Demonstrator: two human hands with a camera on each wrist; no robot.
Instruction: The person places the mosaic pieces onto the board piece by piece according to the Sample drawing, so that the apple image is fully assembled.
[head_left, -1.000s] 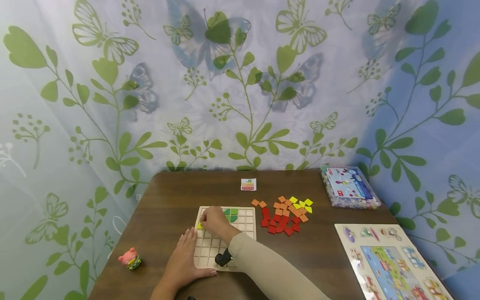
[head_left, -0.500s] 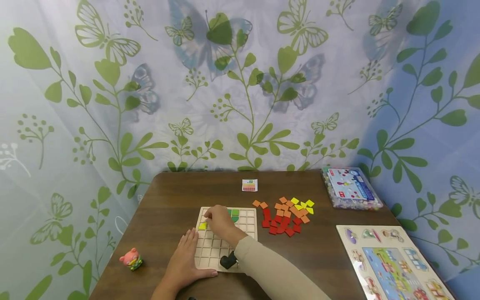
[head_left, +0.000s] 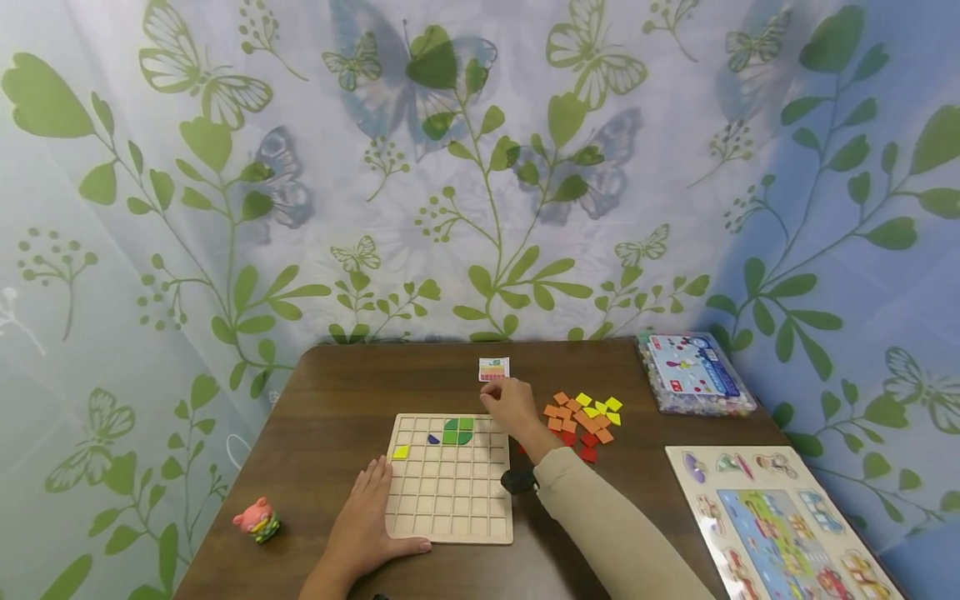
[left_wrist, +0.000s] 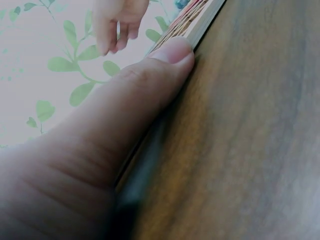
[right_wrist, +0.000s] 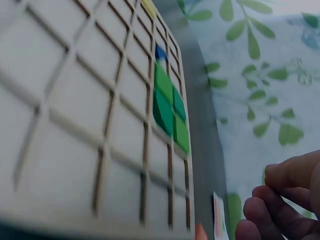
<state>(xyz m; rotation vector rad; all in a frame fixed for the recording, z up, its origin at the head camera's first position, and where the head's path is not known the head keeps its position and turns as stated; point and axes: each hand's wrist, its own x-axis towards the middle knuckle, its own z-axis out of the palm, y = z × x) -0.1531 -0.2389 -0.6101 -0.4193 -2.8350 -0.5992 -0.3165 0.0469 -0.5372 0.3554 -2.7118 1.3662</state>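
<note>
My left hand (head_left: pixel 362 521) rests at the left edge of a wooden grid board (head_left: pixel 450 492), its thumb along the near-left corner. In the left wrist view that thumb (left_wrist: pixel 135 85) touches the board's rim. On the board sit a yellow tile (head_left: pixel 401 452), a small dark blue tile (head_left: pixel 433 439) and several green tiles (head_left: pixel 466 423) joined in a leaf-like shape. My right hand (head_left: pixel 513 408) hovers beyond the board's far right corner, close to a small printed card (head_left: pixel 493 369). Its fingers (right_wrist: pixel 292 177) are loosely bent, and nothing shows between them.
Right of the board lie loose orange tiles (head_left: pixel 585 418), yellow tiles (head_left: pixel 614 405) and red tiles (head_left: pixel 588 454), partly hidden by the right arm. A bead box (head_left: pixel 697 375) and a picture puzzle (head_left: pixel 686 467) stand further right. A pink figurine (head_left: pixel 257 520) is at left.
My right hand has left the yellow tile on the board's left side and moved right, over toward the loose tiles. The blue and green tiles are uncovered. The left hand stays put.
</note>
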